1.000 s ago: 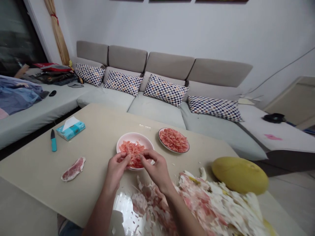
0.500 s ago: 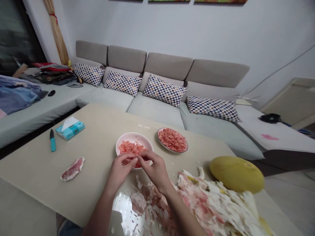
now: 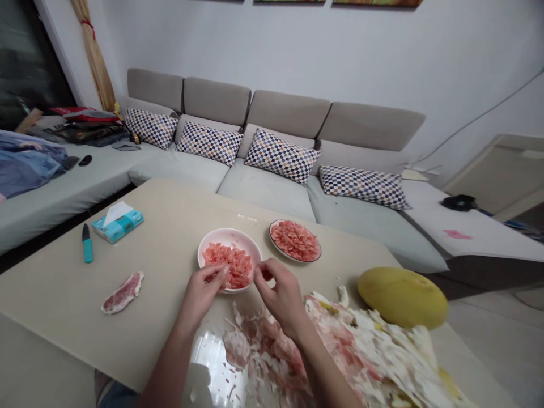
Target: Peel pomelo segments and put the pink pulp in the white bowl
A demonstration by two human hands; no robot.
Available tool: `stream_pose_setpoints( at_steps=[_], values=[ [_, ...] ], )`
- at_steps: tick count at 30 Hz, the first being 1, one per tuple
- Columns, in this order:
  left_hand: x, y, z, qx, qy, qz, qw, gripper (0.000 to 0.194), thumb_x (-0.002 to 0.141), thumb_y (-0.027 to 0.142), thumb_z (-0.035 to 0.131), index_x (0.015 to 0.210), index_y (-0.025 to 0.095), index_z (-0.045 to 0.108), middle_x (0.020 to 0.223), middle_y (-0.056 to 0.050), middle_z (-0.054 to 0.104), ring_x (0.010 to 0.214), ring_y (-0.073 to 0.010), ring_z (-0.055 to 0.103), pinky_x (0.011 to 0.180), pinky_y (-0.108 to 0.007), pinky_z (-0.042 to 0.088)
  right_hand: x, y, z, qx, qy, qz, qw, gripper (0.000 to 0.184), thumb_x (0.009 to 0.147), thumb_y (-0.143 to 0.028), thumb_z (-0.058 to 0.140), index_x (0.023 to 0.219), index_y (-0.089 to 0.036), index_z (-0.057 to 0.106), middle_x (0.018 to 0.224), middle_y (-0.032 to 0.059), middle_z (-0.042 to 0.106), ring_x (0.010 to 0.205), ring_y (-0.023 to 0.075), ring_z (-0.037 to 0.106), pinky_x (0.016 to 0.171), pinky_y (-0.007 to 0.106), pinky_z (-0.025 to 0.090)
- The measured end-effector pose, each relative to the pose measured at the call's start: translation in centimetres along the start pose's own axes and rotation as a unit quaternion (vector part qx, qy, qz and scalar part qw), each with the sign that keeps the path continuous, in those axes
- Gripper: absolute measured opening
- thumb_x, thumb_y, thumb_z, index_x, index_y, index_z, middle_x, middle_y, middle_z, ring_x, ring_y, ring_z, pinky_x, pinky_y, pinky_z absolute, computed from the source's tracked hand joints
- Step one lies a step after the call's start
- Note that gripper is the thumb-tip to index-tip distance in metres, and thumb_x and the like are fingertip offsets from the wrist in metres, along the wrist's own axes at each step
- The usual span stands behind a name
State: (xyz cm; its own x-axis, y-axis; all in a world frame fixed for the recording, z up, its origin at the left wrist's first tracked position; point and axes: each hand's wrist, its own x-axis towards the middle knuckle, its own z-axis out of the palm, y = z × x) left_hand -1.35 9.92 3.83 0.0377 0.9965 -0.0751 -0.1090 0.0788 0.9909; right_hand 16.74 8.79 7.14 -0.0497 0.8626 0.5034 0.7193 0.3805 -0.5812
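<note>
A white bowl [image 3: 207, 240] holds loose pink pomelo flesh [image 3: 238, 264]. At the bowl's near left rim, my left hand [image 3: 204, 288] is closed in a pinch on a piece of pomelo flesh, mostly hidden by the fingers. My right hand [image 3: 278, 288] is beside the bowl's right rim, thumb and forefinger pinched together; whatever lies between them is too small to make out. Under my right forearm spreads a heap of pomelo peel and membrane [image 3: 382, 345]. Behind the bowl to the right, a dark-rimmed plate [image 3: 284, 254] is piled with more pomelo flesh [image 3: 296, 239].
A whole yellow-green pomelo [image 3: 402, 297] lies at the table's right. On the left are a pomelo segment [image 3: 123, 293], a knife with a turquoise handle [image 3: 87, 249] and a tissue pack [image 3: 119, 224]. A sofa [image 3: 263, 184] with checked cushions borders the table's far side.
My hands met over the bowl's near side half a second ago. Now they are apart, the right one shifted rightward past the rim. The view has turned slightly.
</note>
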Motion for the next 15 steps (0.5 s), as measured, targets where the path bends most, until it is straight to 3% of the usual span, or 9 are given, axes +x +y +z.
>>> stream_pose_setpoints(
  at_steps=[3, 6, 7, 9, 10, 12, 14, 15],
  values=[
    [0.1, 0.0, 0.0, -0.037, 0.024, -0.037, 0.998, 0.058, 0.077, 0.059, 0.066, 0.115, 0.015, 0.071, 0.095, -0.011, 0.072, 0.079, -0.0219, 0.065, 0.063, -0.029, 0.053, -2.3, 0.8, -1.5, -0.065, -0.038, 0.052, 0.996, 0.029, 0.091, -0.022, 0.045, 0.062, -0.021, 0.044, 0.059, -0.0026, 0.048, 0.055, 0.0138, 0.048, 0.055, 0.025, 0.034],
    [0.1, 0.1, 0.0, -0.065, 0.039, -0.051, 0.996, 0.068, 0.077, 0.065, 0.063, 0.124, 0.016, 0.065, 0.100, -0.012, 0.071, 0.080, -0.0226, 0.066, 0.061, -0.030, 0.055, -5.3, 1.7, -2.9, -0.123, -0.113, 0.075, 0.983, 0.041, 0.096, -0.034, 0.045, 0.057, -0.021, 0.046, 0.055, -0.0013, 0.050, 0.053, 0.0151, 0.050, 0.053, 0.026, 0.033],
    [0.0, 0.1, 0.0, -0.074, 0.040, -0.054, 0.995, 0.071, 0.078, 0.065, 0.062, 0.131, 0.018, 0.060, 0.103, -0.013, 0.071, 0.080, -0.0226, 0.066, 0.062, -0.030, 0.056, -6.3, 1.9, -3.4, -0.132, -0.142, 0.073, 0.978, 0.038, 0.096, -0.034, 0.045, 0.061, -0.020, 0.052, 0.060, 0.0004, 0.055, 0.057, 0.0162, 0.054, 0.055, 0.026, 0.036],
    [-0.1, 0.3, 0.0, -0.093, 0.039, -0.058, 0.993, 0.076, 0.080, 0.063, 0.061, 0.144, 0.023, 0.046, 0.110, -0.013, 0.071, 0.083, -0.0228, 0.067, 0.063, -0.030, 0.056, -7.8, 2.2, -4.3, -0.124, -0.184, 0.069, 0.973, 0.020, 0.094, -0.032, 0.049, 0.092, -0.020, 0.065, 0.086, 0.0053, 0.066, 0.070, 0.0178, 0.061, 0.062, 0.026, 0.043],
    [-0.2, 0.3, 0.0, -0.101, 0.034, -0.061, 0.992, 0.078, 0.082, 0.061, 0.061, 0.148, 0.026, 0.038, 0.115, -0.014, 0.069, 0.087, -0.0233, 0.068, 0.064, -0.030, 0.056, -8.4, 2.2, -4.7, -0.126, -0.194, 0.076, 0.970, 0.021, 0.095, -0.031, 0.048, 0.100, -0.021, 0.066, 0.094, 0.0069, 0.068, 0.074, 0.0187, 0.063, 0.065, 0.027, 0.045],
    [-0.3, 0.5, 0.0, -0.106, 0.025, -0.072, 0.991, 0.082, 0.082, 0.056, 0.064, 0.151, 0.029, 0.031, 0.126, -0.015, 0.065, 0.096, -0.0248, 0.067, 0.065, -0.030, 0.056, -9.1, 2.2, -5.3, -0.143, -0.204, 0.095, 0.964, 0.027, 0.096, -0.032, 0.044, 0.091, -0.021, 0.068, 0.090, 0.0076, 0.068, 0.076, 0.0204, 0.064, 0.067, 0.029, 0.046],
    [-0.4, 0.7, 0.1, -0.097, 0.017, -0.080, 0.992, 0.081, 0.080, 0.051, 0.069, 0.150, 0.030, 0.034, 0.138, -0.015, 0.057, 0.106, -0.0271, 0.065, 0.065, -0.029, 0.057, -9.2, 2.0, -5.5, -0.160, -0.205, 0.105, 0.960, 0.038, 0.098, -0.033, 0.040, 0.074, -0.020, 0.067, 0.078, 0.0075, 0.067, 0.073, 0.0214, 0.064, 0.066, 0.030, 0.046],
    [-0.5, 0.8, 0.1, -0.094, 0.012, -0.078, 0.992, 0.079, 0.079, 0.049, 0.071, 0.148, 0.030, 0.038, 0.144, -0.015, 0.052, 0.112, -0.0283, 0.062, 0.065, -0.029, 0.057, -9.1, 1.9, -5.5, -0.160, -0.201, 0.103, 0.961, 0.037, 0.098, -0.031, 0.039, 0.077, -0.020, 0.068, 0.080, 0.0082, 0.068, 0.075, 0.0218, 0.065, 0.068, 0.031, 0.046]
  ],
)
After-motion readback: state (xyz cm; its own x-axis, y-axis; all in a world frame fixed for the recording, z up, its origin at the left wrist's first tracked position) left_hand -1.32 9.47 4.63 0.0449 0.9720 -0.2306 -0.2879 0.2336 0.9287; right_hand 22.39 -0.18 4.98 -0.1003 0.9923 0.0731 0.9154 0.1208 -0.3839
